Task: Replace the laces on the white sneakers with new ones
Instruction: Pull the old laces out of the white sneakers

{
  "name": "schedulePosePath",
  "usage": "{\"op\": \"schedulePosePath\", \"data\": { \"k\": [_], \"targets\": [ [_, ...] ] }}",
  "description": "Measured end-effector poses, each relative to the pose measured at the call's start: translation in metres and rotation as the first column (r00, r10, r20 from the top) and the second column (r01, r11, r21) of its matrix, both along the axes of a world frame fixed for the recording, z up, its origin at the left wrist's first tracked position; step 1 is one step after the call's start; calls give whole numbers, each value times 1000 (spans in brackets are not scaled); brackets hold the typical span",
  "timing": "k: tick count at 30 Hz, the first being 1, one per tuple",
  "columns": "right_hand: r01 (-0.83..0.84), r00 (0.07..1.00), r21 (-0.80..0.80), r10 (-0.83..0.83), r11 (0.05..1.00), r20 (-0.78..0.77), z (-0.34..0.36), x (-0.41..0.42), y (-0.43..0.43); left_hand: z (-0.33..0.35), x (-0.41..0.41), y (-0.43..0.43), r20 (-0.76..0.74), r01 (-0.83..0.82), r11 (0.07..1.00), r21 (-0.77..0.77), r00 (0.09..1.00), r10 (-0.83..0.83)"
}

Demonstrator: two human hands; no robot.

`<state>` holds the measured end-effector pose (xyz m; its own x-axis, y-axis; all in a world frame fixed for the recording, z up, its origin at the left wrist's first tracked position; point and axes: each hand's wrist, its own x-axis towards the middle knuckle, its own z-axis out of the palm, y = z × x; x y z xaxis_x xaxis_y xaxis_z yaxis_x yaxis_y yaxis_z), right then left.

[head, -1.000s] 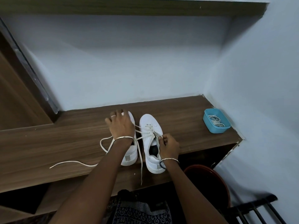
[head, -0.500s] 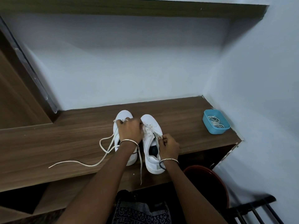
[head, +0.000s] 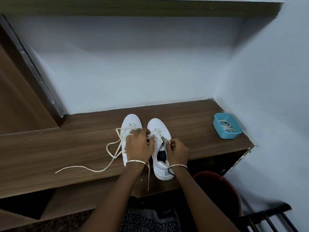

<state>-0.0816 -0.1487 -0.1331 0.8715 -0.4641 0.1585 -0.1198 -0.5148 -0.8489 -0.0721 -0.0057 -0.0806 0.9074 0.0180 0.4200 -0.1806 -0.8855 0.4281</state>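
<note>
Two white sneakers stand side by side on the wooden shelf [head: 50, 148], toes pointing away. The left sneaker [head: 130, 126] trails a loosened white lace [head: 110, 148] that loops out to the left across the wood. My left hand [head: 138, 146] lies over the gap between the shoes and pinches lace at the right sneaker [head: 158, 129]. My right hand [head: 178, 151] is curled at that shoe's right side, pinching its lace near the top eyelets. One lace end [head: 148, 178] hangs down over the shelf's front edge.
A blue plastic tub [head: 217, 128] with coiled white laces [head: 226, 125] sits at the shelf's far right, near the wall. Below the shelf's right end is a dark red bucket [head: 217, 186]. A black rack [head: 270, 218] stands at bottom right. A wooden door frame [head: 33, 72] rises at left.
My left hand moved from the left sneaker's toe rightward to the right sneaker's laces. The loose lace on the left has shifted slightly. My right hand stayed in place.
</note>
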Motion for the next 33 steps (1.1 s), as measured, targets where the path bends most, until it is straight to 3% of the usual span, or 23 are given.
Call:
{"op": "schedulePosePath", "data": {
  "k": [2,5,11,16,22,24,27,28,30,31,33],
  "targets": [
    [-67,998,-59,67,996,-7,3,0,-2,-6,-15,-13,-123,48,998,-35,991,-52],
    [-193,980,-227,198,955,3,12,5,-5,-12,-25,-30,-198,4,996,89,980,14],
    [-348,934,-530,336,774,-122,26,20,-5,-10,-22,-39,-308,-115,992,50,943,125],
    [-265,943,-759,324,594,-75,30,26,4,-9,-18,-34,-342,-167,985,-35,928,145],
    [-189,918,-828,395,528,42,26,32,0,-8,-27,-36,-345,-186,982,-1,922,175],
    [-236,935,-710,355,663,20,28,30,-2,-8,-29,-37,-339,-188,982,8,924,179],
    [-184,981,-253,162,950,-105,30,35,-8,-10,-30,-39,-334,-174,984,32,926,175],
    [-99,982,-31,93,995,-166,30,40,-13,-10,-30,-39,-335,-175,984,26,926,173],
    [61,971,366,29,929,-236,30,48,-20,-12,-30,-39,-326,-179,984,5,930,171],
    [98,968,426,14,900,-251,30,49,-23,-13,-30,-39,-315,-179,984,5,933,172],
    [15,986,237,26,971,-168,37,44,-27,-15,-30,-38,-294,-179,984,17,940,176]
  ]
}}
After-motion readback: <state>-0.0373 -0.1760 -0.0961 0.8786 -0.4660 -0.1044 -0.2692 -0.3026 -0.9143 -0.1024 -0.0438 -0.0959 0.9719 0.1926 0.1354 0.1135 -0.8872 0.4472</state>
